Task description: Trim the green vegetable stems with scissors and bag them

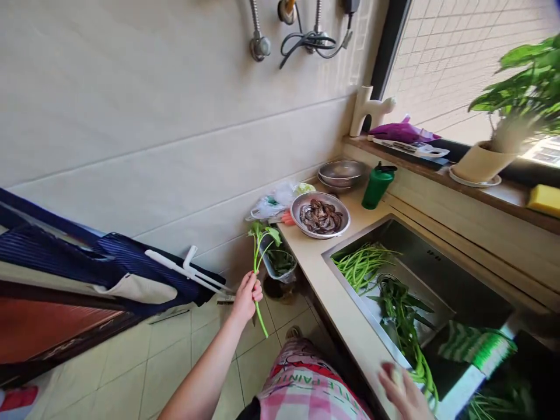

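Note:
My left hand (248,296) is closed around a long green leafy vegetable stem (261,319). Its leaves point up and the cut end hangs below my fist, over the floor beside the counter. At the near sink edge is my right hand (403,392), smeared by motion, so its grip cannot be made out. Close to it, a bunch of leafy greens (400,318) drapes from the sink (441,251) over the rim. Trimmed green stems (363,265) lie in the sink's far left corner.
A metal bowl of shrimp (321,216), a green bottle (378,186) and stacked bowls (343,173) stand on the counter. Below its edge, a lined bin (280,262) contains leaves. A green striped cloth (479,347) hangs over the sink divider. A potted plant (483,160) occupies the sill.

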{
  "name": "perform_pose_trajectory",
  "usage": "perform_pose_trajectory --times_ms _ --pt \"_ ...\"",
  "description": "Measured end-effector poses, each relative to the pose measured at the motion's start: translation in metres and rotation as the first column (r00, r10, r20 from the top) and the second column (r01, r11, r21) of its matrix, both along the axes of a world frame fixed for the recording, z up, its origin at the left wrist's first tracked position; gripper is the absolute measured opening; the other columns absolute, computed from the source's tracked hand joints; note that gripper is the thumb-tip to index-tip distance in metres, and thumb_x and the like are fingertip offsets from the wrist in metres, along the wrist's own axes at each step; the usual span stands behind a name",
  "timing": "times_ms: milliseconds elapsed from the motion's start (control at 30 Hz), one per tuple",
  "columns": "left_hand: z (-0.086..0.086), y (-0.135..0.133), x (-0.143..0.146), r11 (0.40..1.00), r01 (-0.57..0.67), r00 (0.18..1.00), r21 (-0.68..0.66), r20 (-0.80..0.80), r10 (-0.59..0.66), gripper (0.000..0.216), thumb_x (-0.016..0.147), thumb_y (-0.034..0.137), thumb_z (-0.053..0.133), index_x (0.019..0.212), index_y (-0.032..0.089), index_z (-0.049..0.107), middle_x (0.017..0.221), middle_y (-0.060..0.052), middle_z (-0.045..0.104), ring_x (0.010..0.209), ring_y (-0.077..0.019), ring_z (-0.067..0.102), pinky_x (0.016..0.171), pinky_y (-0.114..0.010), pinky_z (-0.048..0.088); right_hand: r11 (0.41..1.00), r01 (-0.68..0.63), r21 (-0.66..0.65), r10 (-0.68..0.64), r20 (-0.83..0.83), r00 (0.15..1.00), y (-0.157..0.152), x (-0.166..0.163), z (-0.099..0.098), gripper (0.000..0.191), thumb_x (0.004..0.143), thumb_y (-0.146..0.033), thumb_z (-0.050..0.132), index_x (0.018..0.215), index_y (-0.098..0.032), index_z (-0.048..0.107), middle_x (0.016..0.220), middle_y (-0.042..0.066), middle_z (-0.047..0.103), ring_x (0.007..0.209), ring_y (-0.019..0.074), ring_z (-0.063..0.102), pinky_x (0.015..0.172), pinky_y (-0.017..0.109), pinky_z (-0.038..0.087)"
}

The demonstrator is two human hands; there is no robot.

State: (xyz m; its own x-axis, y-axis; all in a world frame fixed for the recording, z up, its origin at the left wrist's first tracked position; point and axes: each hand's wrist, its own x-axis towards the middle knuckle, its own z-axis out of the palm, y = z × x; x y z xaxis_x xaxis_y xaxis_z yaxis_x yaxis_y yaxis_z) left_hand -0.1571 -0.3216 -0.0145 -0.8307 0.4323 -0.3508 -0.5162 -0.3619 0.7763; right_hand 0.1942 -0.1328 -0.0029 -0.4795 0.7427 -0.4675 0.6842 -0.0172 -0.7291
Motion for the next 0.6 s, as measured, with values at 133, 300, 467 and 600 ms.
perform_pose_trajectory --times_ms 133,300,467,600 --pt "-0.014 -0.004 -0.019 0.998 -0.032 0.999 -0.058 -0.008 0.032 0.042 0.064 0.041 0.077 0.093 0.019 0.056 0.054 0.01 0.043 0.038 -0.0007 0.032 0.038 -0.013 0.021 0.926 -0.354 -0.131 0.334 -0.152 0.93 -0.014 -0.154 -0.001 0.027 0.075 -0.043 0.064 0.064 -0.022 0.052 0.062 0.0 0.057 0.063 0.0196 0.055 0.058 0.031 0.043" --pt "-0.025 -0.006 -0.037 0.984 -0.001 0.995 -0.18 -0.094 -0.016 0.042 0.067 0.048 0.072 0.093 0.02 0.055 0.057 0.009 0.047 0.039 -0.0017 0.034 0.039 -0.015 0.023 0.815 -0.36 -0.455 0.357 -0.095 0.929 -0.036 -0.277 0.004 0.033 0.077 -0.043 0.062 0.059 -0.019 0.049 0.048 -0.001 0.051 0.044 0.0131 0.045 0.044 0.026 0.034" --pt "-0.037 -0.011 -0.041 0.958 0.086 0.988 -0.275 -0.102 -0.118 0.044 0.068 0.052 0.069 0.092 0.02 0.053 0.057 0.009 0.045 0.039 -0.0028 0.034 0.038 -0.015 0.021 0.73 -0.324 -0.602 0.363 -0.059 0.93 -0.042 -0.319 -0.005 0.035 0.078 -0.045 0.061 0.059 -0.017 0.051 0.045 -0.001 0.05 0.036 0.0116 0.04 0.036 0.025 0.031" --pt "-0.049 -0.014 -0.044 0.941 0.108 0.99 -0.321 -0.053 -0.132 0.046 0.067 0.054 0.068 0.094 0.02 0.052 0.056 0.009 0.045 0.038 -0.0032 0.033 0.037 -0.015 0.02 0.692 -0.287 -0.663 0.358 -0.031 0.933 -0.041 -0.335 -0.013 0.038 0.082 -0.048 0.057 0.06 -0.017 0.051 0.046 -0.002 0.048 0.036 0.0098 0.039 0.037 0.022 0.031"
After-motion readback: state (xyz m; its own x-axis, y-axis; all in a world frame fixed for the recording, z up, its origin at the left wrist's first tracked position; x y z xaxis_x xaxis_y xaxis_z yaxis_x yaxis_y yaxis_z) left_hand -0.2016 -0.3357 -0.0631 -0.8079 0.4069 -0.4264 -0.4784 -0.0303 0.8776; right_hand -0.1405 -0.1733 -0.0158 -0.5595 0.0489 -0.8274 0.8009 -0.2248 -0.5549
